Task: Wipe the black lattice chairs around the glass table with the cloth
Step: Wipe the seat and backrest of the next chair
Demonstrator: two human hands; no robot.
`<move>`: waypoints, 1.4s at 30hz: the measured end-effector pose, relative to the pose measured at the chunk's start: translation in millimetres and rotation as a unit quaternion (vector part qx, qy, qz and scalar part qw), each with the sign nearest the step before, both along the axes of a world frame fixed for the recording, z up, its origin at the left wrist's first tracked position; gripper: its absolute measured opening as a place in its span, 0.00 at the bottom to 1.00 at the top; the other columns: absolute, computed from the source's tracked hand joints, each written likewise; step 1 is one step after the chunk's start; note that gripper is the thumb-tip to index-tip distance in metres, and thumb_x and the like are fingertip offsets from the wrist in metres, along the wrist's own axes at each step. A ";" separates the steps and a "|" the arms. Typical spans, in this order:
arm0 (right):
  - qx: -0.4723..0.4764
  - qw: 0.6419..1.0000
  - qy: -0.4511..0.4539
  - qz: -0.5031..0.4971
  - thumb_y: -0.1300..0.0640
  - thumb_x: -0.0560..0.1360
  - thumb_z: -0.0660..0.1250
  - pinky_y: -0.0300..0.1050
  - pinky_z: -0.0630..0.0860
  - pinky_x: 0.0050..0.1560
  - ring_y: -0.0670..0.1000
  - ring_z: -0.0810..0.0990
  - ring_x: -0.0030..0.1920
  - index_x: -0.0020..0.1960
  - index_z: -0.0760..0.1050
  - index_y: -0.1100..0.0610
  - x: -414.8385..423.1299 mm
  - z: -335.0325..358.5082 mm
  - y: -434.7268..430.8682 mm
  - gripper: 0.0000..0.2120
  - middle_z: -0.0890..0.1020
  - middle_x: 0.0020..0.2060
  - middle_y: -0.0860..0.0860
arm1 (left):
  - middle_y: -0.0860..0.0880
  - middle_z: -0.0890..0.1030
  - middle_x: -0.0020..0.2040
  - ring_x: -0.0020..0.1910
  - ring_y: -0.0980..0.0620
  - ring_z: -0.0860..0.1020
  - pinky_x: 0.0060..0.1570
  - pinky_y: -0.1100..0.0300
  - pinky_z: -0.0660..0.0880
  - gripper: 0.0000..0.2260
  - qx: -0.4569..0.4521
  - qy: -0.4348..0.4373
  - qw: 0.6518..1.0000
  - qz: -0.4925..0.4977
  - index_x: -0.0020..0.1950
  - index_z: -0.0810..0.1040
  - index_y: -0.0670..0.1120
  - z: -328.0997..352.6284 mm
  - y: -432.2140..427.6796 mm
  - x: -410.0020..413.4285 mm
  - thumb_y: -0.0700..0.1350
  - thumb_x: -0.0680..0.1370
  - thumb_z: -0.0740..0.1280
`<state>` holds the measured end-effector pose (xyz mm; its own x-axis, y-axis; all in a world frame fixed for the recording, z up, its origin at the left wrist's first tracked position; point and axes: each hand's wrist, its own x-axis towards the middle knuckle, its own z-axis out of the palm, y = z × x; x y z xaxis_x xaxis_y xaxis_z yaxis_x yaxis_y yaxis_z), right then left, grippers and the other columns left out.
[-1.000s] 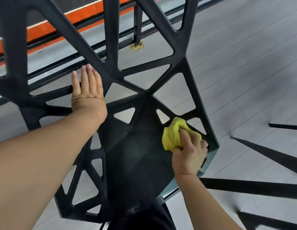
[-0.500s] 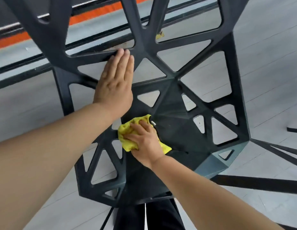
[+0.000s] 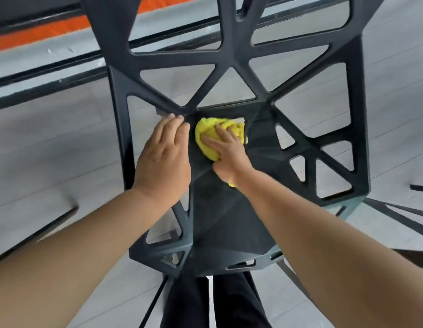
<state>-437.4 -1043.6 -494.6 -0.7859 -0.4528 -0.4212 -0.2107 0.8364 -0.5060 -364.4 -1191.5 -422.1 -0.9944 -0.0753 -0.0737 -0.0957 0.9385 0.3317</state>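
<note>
A black lattice chair (image 3: 231, 223) fills the middle of the head view, seen from above with its backrest toward the top. My right hand (image 3: 228, 152) presses a crumpled yellow cloth (image 3: 205, 133) onto the rear of the seat, fingers spread over the cloth. My left hand (image 3: 164, 155) lies flat, fingers straight, on the seat's left lattice bar right beside the cloth. Part of the cloth is hidden under my right palm.
Grey plank floor (image 3: 54, 162) surrounds the chair. The glass table's dark frame (image 3: 51, 67) runs across the upper left, with an orange strip (image 3: 40, 31) behind it. Black legs of other chairs (image 3: 399, 209) show at the right and lower left. My dark trousers (image 3: 215, 301) are below the seat.
My right hand swept the cloth from the seat's right side leftward, then up to the rear of the seat. My left hand slid down from the backrest to the seat's left bar.
</note>
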 end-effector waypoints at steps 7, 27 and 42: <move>-0.009 0.996 -0.041 0.074 0.70 0.66 0.65 0.49 0.51 0.74 0.55 0.56 0.74 0.62 0.76 0.43 106.2 20.5 35.8 0.31 0.65 0.72 0.45 | 0.37 0.74 0.63 0.65 0.38 0.70 0.62 0.48 0.69 0.23 0.001 -0.048 0.998 -0.033 0.63 0.73 0.34 8.0 6.7 19.5 0.31 0.67 0.68; 0.081 0.989 -0.062 -0.110 0.53 0.69 0.70 0.56 0.45 0.74 0.53 0.47 0.76 0.69 0.68 0.41 48.0 21.1 84.2 0.30 0.56 0.76 0.45 | 0.46 0.66 0.71 0.71 0.48 0.62 0.68 0.55 0.63 0.21 -0.038 -0.173 0.972 -0.153 0.70 0.66 0.45 1.6 24.9 58.4 0.37 0.77 0.60; -0.025 0.978 0.062 0.198 0.59 0.66 0.68 0.63 0.55 0.71 0.58 0.62 0.73 0.59 0.77 0.39 234.2 32.2 104.0 0.25 0.70 0.69 0.46 | 0.48 0.63 0.72 0.72 0.49 0.59 0.67 0.57 0.62 0.21 -0.050 -0.205 0.962 -0.175 0.71 0.65 0.46 20.3 42.8 64.5 0.37 0.77 0.57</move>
<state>-203.3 -939.6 -462.4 -0.5887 -0.7494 -0.3029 -0.5755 0.6518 -0.4940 -299.9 -1148.7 -401.9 -0.8489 0.2308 -0.4755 0.1272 0.9624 0.2399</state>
